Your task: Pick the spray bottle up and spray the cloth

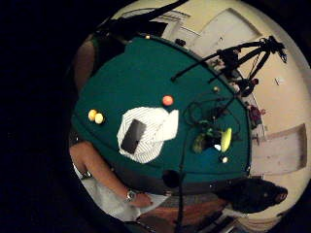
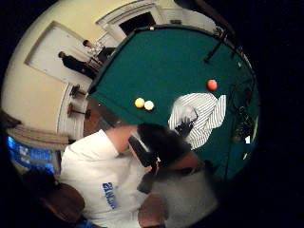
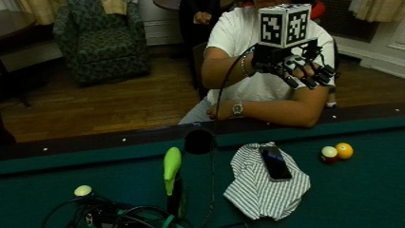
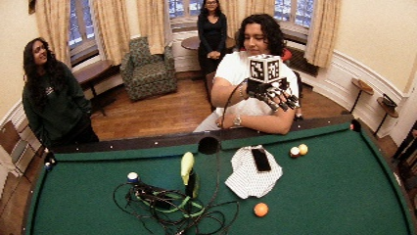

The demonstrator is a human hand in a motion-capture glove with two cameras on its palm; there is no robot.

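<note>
cloth (image 3: 265, 187) lies on green table (image 3: 361, 190), seemingly wood-floored room.

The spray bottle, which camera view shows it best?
The outside view: the spray bottle stands upright near the camera, its yellow-green head clear, beside the striped cloth. The wide outside view shows it smaller; the little finger side palm view shows it tiny among cables; the thumb side barely shows it.

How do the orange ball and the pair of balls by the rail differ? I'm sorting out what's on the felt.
The orange ball lies alone, on the far side of the striped cloth from the person. The pair of balls sit side by side near the rail by the person. The orange ball is one colour; the pair has a yellow one and a pale one. All rest on the green felt, apart from the cloth.
</note>
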